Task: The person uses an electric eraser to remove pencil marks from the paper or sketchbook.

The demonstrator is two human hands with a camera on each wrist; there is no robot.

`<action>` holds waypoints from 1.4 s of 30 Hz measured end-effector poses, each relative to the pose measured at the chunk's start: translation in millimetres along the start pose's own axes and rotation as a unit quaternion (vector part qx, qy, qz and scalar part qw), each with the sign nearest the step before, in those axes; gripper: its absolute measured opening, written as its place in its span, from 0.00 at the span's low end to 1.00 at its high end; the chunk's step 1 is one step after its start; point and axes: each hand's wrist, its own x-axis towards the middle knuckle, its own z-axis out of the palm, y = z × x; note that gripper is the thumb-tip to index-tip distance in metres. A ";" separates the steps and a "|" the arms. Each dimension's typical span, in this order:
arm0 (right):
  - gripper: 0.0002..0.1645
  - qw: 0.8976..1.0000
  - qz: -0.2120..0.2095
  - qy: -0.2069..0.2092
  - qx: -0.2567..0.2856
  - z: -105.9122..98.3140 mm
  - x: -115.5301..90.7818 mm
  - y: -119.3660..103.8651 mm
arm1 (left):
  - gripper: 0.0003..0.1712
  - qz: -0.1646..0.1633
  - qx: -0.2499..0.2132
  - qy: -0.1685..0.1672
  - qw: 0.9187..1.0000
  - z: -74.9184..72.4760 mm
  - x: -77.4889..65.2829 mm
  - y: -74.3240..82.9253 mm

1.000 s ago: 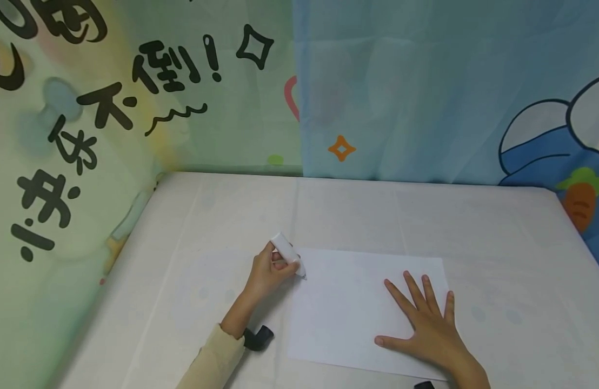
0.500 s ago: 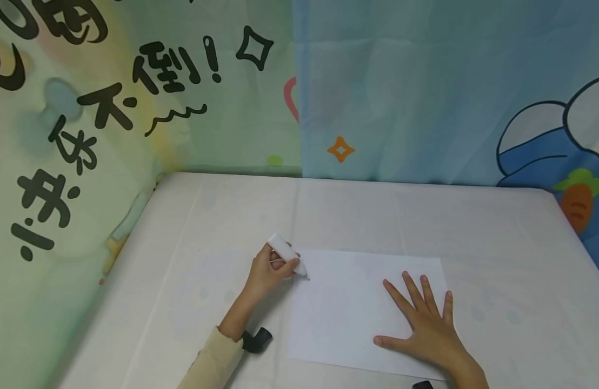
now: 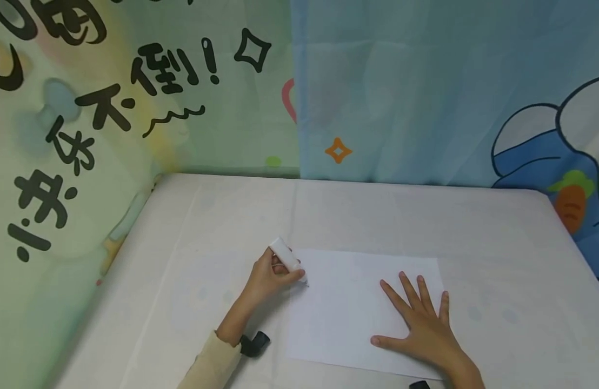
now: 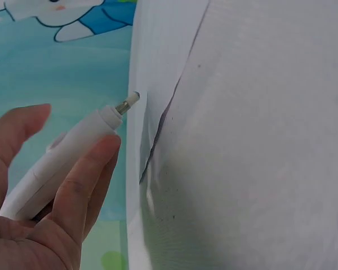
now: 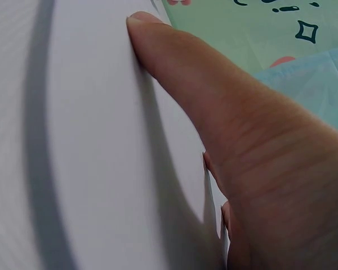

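One white pen-shaped tool (image 3: 284, 254) is held in the left hand (image 3: 266, 280) in the head view, the grip curled round its barrel. The tool slants, its back end away from the person and its narrow tip down at the left edge of a blank white sheet of paper (image 3: 335, 308); whether the tip touches the paper I cannot tell. The sheet lies on a white-covered desk (image 3: 226, 210). The right hand (image 3: 423, 332) rests on the right part of the sheet, its grip released, fingers straight and spread. A pale sleeve (image 3: 209, 362) covers the left forearm, with a black device (image 3: 254, 344) at the wrist. Behind the desk hangs a printed backdrop (image 3: 406, 92) with an orange star and a carrot.

From the left wrist, the tool shows a metallic collar (image 4: 122, 107) and a small whitish tip (image 4: 133, 97). One fingertip lies against the barrel near its nose. A dark line runs along the paper's edge.

From the right wrist, the thumb (image 5: 186, 73) stretches over the sheet, shadow below it; the other fingers are mostly hidden.
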 end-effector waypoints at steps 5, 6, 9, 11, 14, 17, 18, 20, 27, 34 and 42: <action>0.65 1.000 -0.016 0.009 0.000 1.4 -1.7 1.6 | 0.26 0.003 0.004 0.018 1.000 0.9 -4.7 -1.9; 0.65 1.000 -0.016 0.010 0.000 1.3 -1.8 1.4 | 0.26 0.004 0.007 0.022 1.000 1.2 -5.5 -1.5; 0.65 1.000 -0.012 0.009 0.001 0.0 -1.7 0.9 | 0.25 0.004 0.006 0.025 1.000 2.6 -6.9 -0.1; 0.65 1.000 -0.004 0.005 0.001 -1.8 -2.0 0.0 | 0.26 0.001 0.003 0.027 1.000 3.9 -7.4 1.5; 0.65 1.000 0.004 -0.002 0.001 -2.6 -2.3 -1.5 | 0.26 -0.008 -0.012 0.035 0.999 4.2 -10.4 2.5; 0.65 1.000 0.007 -0.004 -0.003 -2.1 -2.6 -2.2 | 0.25 -0.012 -0.024 0.048 0.998 3.9 -12.7 2.7; 0.65 1.000 0.007 -0.004 -0.005 -1.9 -2.5 -2.1 | 0.25 -0.012 -0.029 0.052 0.998 3.9 -13.0 2.9; 0.65 1.000 0.008 -0.005 -0.009 -1.1 -1.9 -1.6 | 0.24 -0.009 -0.035 0.056 0.998 4.0 -13.4 3.0; 0.66 1.000 0.011 -0.006 -0.016 1.8 1.0 -1.0 | 0.22 0.005 -0.039 0.059 0.997 5.4 -13.1 0.6; 0.66 1.000 0.012 -0.005 -0.019 2.5 1.2 -1.5 | 0.21 0.023 -0.022 0.044 0.998 5.4 -13.3 -0.2; 0.66 1.000 0.013 -0.005 -0.022 2.6 2.3 -2.2 | 0.22 0.024 -0.013 0.037 0.999 5.1 -14.4 -2.2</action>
